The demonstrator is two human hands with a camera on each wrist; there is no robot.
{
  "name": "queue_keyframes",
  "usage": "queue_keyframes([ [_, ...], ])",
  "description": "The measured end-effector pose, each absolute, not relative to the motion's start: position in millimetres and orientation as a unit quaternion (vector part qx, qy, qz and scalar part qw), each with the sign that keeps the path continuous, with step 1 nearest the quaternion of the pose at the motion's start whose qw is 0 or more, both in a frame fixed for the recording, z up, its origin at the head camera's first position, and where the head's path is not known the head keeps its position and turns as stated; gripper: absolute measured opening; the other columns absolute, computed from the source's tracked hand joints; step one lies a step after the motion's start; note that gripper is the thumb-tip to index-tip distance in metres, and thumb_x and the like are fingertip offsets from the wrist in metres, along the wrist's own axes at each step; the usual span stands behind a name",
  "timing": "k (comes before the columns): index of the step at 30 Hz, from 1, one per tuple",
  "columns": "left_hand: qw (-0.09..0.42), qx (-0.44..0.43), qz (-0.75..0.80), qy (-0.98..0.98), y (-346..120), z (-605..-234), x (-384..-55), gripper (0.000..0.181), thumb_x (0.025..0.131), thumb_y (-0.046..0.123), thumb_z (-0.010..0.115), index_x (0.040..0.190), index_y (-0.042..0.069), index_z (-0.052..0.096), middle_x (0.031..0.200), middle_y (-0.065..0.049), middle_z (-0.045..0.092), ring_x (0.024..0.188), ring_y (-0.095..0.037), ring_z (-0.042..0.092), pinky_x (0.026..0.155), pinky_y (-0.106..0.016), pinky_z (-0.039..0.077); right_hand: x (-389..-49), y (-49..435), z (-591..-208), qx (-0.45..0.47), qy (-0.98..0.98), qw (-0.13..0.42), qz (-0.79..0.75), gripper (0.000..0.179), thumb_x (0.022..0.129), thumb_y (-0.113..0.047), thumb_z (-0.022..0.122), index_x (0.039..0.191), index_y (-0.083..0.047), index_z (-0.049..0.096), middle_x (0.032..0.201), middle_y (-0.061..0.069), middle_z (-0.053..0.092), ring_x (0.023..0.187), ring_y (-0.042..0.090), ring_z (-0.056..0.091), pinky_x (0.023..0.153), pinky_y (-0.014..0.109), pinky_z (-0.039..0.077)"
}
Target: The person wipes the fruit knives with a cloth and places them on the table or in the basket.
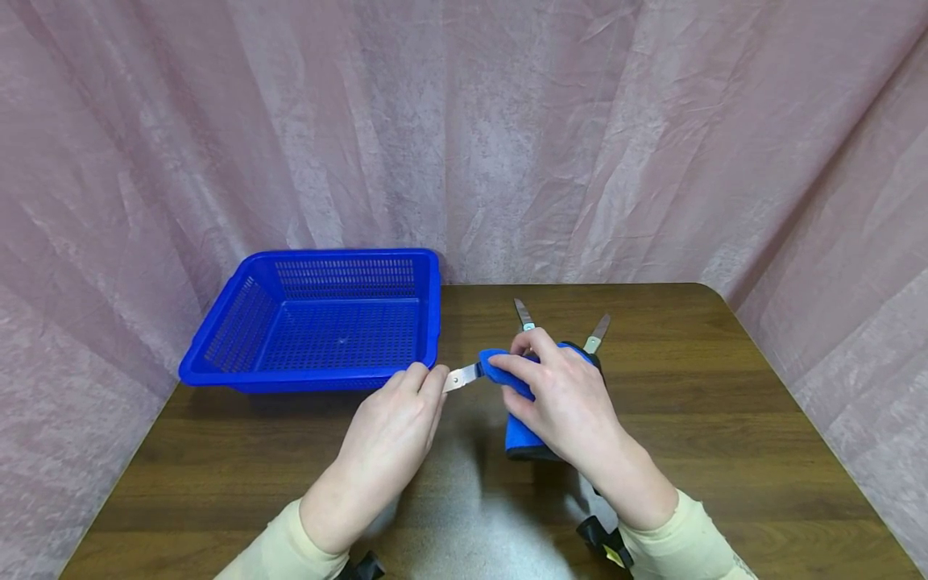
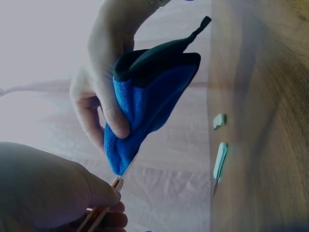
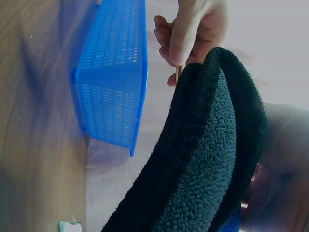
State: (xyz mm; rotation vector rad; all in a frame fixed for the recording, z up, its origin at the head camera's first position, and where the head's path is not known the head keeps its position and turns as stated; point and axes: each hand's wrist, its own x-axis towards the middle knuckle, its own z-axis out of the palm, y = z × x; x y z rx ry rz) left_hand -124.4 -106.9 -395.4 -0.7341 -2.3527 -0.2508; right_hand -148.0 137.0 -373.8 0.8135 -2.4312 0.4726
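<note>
My left hand (image 1: 395,423) grips the handle of a metal folding knife (image 1: 462,377), whose rivet shows near the fingertips. My right hand (image 1: 569,395) pinches a blue towelling cloth (image 1: 525,435) with black edging, folded over the far end of that knife. The covered part of the blade is hidden in the fold. In the left wrist view the cloth (image 2: 154,96) droops from thumb and fingers, a dark loop at its corner. Behind the right hand lie two small knives with pale handles, a left one (image 1: 524,312) and a right one (image 1: 598,333).
A blue plastic basket (image 1: 308,377) with slotted sides stands on the wooden table (image 1: 696,419), just left of and behind the left hand. Pink curtains (image 1: 464,145) hang behind the table. Dark camera gear (image 1: 605,541) sits under the right wrist.
</note>
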Motion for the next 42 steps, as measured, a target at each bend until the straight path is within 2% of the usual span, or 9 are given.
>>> queue_keyframes([
  [8, 0.328, -0.279, -0.098, -0.897, -108, -395, -125, 0.021, 0.099, 0.006, 0.08, 0.114, -0.002, 0.068, 0.081, -0.007, 0.055, 0.062, -0.025, 0.053, 0.047, -0.033, 0.046, -149, 141, -373, 0.279, -0.905, 0.265, 0.18, 0.035, 0.085, -0.01, 0.09, 0.118, -0.02, 0.085, 0.116, 0.002, 0.065, 0.075, 0.025, 0.067, 0.07, 0.045, 0.057],
  [20, 0.331, -0.275, -0.102, -0.897, -108, -394, -125, 0.022, 0.098, 0.005, 0.08, 0.115, -0.002, 0.069, 0.081, -0.007, 0.055, 0.062, -0.025, 0.053, 0.047, -0.034, 0.046, -151, 144, -371, 0.242, -0.921, 0.238, 0.189, 0.034, 0.089, -0.012, 0.087, 0.123, -0.017, 0.085, 0.118, 0.005, 0.066, 0.083, 0.02, 0.07, 0.074, 0.045, 0.058],
  [34, 0.339, -0.274, -0.101, -0.894, -110, -393, -125, 0.018, 0.099, 0.004, 0.078, 0.113, -0.003, 0.068, 0.079, -0.007, 0.053, 0.061, -0.026, 0.052, 0.047, -0.034, 0.046, -151, 150, -367, 0.189, -0.94, 0.213, 0.19, 0.035, 0.091, -0.015, 0.086, 0.125, -0.02, 0.085, 0.12, 0.005, 0.066, 0.084, 0.03, 0.069, 0.071, 0.048, 0.057],
  [42, 0.34, -0.273, -0.105, -0.894, -110, -392, -125, 0.019, 0.099, 0.003, 0.078, 0.114, -0.003, 0.069, 0.08, -0.008, 0.053, 0.061, -0.026, 0.054, 0.047, -0.035, 0.047, -149, 149, -364, 0.19, -0.936, 0.222, 0.194, 0.035, 0.092, -0.016, 0.086, 0.126, -0.021, 0.085, 0.121, 0.005, 0.066, 0.086, 0.03, 0.069, 0.072, 0.048, 0.057],
])
